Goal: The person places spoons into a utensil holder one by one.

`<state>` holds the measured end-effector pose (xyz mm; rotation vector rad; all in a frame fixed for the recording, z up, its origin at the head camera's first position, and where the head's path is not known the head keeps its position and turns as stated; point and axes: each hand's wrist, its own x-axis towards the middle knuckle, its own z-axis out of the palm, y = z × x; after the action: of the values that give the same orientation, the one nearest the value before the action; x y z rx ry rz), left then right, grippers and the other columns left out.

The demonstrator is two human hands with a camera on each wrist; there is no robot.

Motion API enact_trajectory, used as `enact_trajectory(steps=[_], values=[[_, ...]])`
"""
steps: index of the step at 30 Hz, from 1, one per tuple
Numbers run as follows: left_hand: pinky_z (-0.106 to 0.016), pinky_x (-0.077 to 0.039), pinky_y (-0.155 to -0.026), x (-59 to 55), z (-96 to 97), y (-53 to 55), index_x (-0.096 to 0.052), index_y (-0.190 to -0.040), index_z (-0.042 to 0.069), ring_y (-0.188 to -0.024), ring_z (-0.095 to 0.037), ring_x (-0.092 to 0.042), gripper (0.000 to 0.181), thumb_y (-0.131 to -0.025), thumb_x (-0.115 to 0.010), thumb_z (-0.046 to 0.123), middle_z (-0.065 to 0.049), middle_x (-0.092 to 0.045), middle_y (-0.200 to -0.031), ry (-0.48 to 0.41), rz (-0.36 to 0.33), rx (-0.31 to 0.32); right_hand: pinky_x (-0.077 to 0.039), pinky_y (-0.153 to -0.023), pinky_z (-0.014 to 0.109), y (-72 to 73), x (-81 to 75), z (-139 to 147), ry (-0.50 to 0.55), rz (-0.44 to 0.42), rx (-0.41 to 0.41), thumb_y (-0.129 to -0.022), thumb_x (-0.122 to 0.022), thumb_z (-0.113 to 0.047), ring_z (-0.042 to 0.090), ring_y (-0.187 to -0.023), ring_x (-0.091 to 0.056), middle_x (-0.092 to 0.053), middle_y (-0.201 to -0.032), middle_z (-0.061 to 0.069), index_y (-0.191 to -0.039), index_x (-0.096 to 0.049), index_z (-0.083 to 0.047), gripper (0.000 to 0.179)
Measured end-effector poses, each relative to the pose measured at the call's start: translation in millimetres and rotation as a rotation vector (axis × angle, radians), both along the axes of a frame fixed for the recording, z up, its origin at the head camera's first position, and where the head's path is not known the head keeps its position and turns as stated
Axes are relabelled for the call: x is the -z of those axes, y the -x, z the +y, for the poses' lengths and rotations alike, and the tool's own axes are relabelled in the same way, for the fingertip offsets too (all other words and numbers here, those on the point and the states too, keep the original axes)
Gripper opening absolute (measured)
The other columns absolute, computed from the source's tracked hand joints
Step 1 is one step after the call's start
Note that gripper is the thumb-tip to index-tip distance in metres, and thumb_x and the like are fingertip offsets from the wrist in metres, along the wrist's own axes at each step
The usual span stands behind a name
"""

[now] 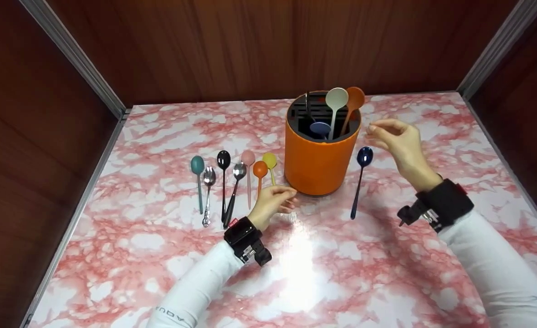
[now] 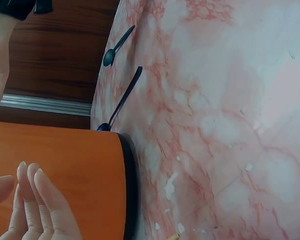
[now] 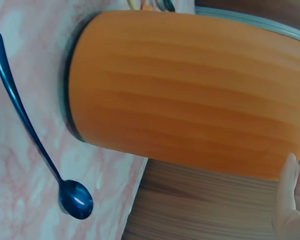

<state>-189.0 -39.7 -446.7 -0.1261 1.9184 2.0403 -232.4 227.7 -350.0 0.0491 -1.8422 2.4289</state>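
Observation:
My right hand (image 1: 400, 143) is raised just right of the orange utensil holder (image 1: 320, 166), thumb and fingers loosely bent with nothing between them. Below it a shiny blue spoon (image 1: 365, 157) lies on the table, also seen whole in the right wrist view. In front of the holder's left side is my left hand (image 1: 273, 202), fingers extended and empty. A white spoon (image 1: 336, 98), a brown-orange spoon (image 1: 355, 98) and a blue utensil (image 1: 320, 129) stand in the holder. In the left wrist view, a dark green spoon (image 2: 108, 57) lies beyond the blue one.
Left of the holder lies a row with a teal spoon (image 1: 197, 165), an ornate silver utensil (image 1: 209, 176), a black spoon (image 1: 223, 159), a black-handled silver spoon (image 1: 239, 171), and pink (image 1: 248, 157), orange (image 1: 260, 169) and yellow (image 1: 269, 160) spoons. Wooden panels (image 1: 273, 50) enclose the marbled table.

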Motion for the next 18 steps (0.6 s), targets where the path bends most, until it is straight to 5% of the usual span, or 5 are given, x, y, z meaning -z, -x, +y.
enact_trajectory(steps=[11,18], values=[[-0.025,-0.058,-0.059,7.4,-13.4,7.8,-0.057,-0.111,-0.014,-0.057,-0.007,-0.057,0.028,-0.088,-0.053,0.001,-0.003,-0.064,-0.073,0.014,-0.013,-0.052,-0.059,-0.073,0.025,-11.0,20.2,1.6,-0.024,-0.045,-0.067,-0.085,-0.064,-0.006,0.013,-0.073,-0.068,-0.070,-0.079,0.003,-0.089,-0.069,-0.006,0.006],[-0.028,-0.059,-0.060,9.1,-17.4,13.5,-0.059,-0.106,-0.015,-0.055,-0.007,-0.058,0.024,-0.087,-0.053,-0.001,-0.021,-0.067,-0.086,0.053,0.030,-0.094,-0.059,-0.072,0.023,-18.5,35.1,1.2,-0.090,-0.089,-0.086,-0.085,-0.065,-0.008,0.011,-0.072,-0.067,-0.069,-0.079,0.001,-0.089,-0.068,-0.008,0.005]])
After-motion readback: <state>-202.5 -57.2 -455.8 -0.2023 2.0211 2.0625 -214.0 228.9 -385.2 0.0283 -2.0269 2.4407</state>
